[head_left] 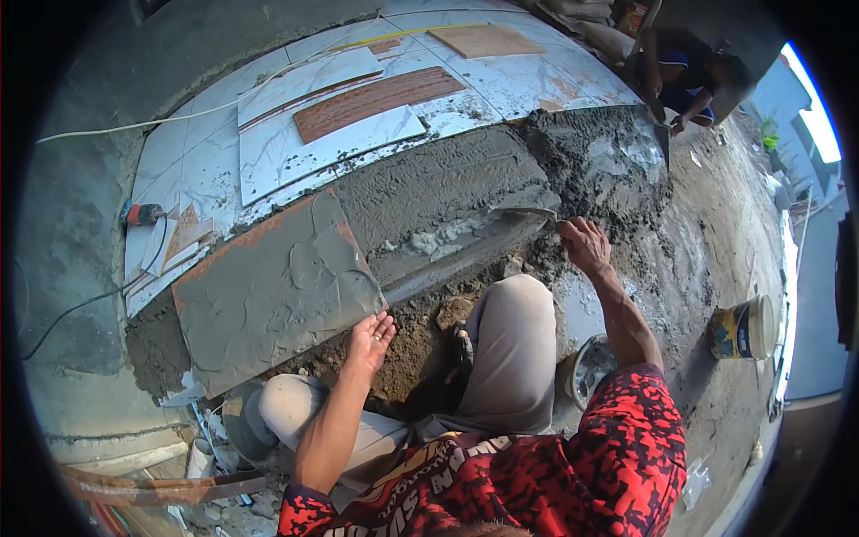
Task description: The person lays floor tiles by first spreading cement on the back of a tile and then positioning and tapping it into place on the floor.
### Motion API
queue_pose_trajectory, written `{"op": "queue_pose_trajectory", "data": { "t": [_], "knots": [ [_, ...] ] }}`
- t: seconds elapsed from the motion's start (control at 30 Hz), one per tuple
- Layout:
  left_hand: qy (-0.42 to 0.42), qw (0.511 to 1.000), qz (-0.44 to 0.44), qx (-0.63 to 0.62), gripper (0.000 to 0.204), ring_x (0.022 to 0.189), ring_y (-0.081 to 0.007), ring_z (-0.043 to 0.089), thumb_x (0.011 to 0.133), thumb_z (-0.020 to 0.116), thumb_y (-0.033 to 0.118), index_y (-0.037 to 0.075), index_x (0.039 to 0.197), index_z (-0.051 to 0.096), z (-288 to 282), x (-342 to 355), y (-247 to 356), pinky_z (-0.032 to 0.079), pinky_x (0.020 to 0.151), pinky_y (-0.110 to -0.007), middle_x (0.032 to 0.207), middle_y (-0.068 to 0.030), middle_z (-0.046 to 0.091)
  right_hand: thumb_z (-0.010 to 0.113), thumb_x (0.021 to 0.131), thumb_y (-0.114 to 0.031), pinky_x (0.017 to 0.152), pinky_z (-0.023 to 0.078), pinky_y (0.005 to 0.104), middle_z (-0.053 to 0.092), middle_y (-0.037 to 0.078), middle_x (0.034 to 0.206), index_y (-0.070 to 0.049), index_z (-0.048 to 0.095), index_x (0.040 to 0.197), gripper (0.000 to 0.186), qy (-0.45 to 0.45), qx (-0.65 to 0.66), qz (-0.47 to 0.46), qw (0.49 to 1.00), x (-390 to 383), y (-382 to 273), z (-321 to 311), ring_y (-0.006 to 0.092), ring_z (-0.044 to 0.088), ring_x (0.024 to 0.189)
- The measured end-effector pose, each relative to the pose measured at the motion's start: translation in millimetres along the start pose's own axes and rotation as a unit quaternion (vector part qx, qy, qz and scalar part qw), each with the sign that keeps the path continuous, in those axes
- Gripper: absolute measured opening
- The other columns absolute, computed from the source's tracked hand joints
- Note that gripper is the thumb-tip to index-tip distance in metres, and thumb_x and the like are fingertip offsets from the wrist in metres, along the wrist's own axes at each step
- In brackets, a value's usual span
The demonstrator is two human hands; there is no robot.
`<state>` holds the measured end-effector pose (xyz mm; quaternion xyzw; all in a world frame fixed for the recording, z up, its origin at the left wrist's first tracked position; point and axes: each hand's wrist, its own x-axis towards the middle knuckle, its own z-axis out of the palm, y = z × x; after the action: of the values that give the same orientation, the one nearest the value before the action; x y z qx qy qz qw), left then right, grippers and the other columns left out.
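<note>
Mortar-coated tile (282, 291) lies tilted at the left, its upper face spread with smooth grey mortar and its reddish edges showing through. The left hand (370, 340) is at its near right corner, fingers loosely curled against the edge; I cannot tell whether that grip grasps the tile or only touches it. The right hand (584, 243) is bent at the right end of the mortar bed (438, 183), its fingers curled down; what that grip holds, if anything, is hidden. The mortar bed runs to the right of the coated tile, with a paler ridge of paste along its near side. A darker mortar heap (591, 152) spreads at its far right. Beyond the bed, on the white tiled floor (510, 85), a brown slab (380, 103) lies on white tile pieces, with a tan board (488, 40) farther off. A bucket (744, 328) stands at the right, and a co-worker (680, 67) crouches at the far right.
</note>
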<state>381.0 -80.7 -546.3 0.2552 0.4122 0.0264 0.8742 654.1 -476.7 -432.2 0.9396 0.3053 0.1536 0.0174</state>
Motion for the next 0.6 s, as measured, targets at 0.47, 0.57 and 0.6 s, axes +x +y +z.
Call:
{"op": "queue_pose_trajectory", "data": {
  "t": [0.47, 0.57, 0.6],
  "knots": [
    [-0.006, 1.000, -0.014, 0.005, 0.031, 0.104, -0.0236, 0.058, 0.093, 0.050, 0.018, -0.001, 0.116, 0.052, -8.5, 15.9, 1.1, 0.049, 0.089, -0.038, 0.114, -0.0103, 0.058, 0.064, 0.082, -0.026, 0.076, 0.046, 0.0480, 0.061, 0.020, 0.093, -0.008, 0.053, 0.107, 0.033, 0.051, 0.171, 0.318, 0.931, -30.6, -8.6, 115.7, 0.0389, 0.058, 0.092],
    [0.008, 1.000, -0.008, 0.004, 0.030, 0.104, -0.0241, 0.058, 0.092, 0.052, 0.019, 0.000, 0.115, 0.052, -10.7, 11.7, 5.3, 0.049, 0.089, -0.040, 0.114, -0.0099, 0.059, 0.064, 0.084, -0.028, 0.073, 0.043, 0.0503, 0.058, 0.023, 0.090, -0.007, 0.045, 0.109, 0.038, 0.017, 0.243, 0.337, 0.909, -24.2, -51.6, 165.1, 0.0427, 0.056, 0.086],
    [0.007, 1.000, -0.013, 0.002, 0.030, 0.104, -0.0241, 0.058, 0.092, 0.052, 0.019, 0.000, 0.115, 0.052, -6.9, 14.2, 4.1, 0.049, 0.089, -0.039, 0.114, -0.0098, 0.059, 0.055, 0.090, -0.035, 0.071, 0.042, 0.0487, 0.061, 0.022, 0.086, -0.007, 0.046, 0.107, 0.034, 0.018, 0.261, 0.300, 0.917, -33.9, -57.4, 183.1, 0.0416, 0.057, 0.080]
  ]
}}
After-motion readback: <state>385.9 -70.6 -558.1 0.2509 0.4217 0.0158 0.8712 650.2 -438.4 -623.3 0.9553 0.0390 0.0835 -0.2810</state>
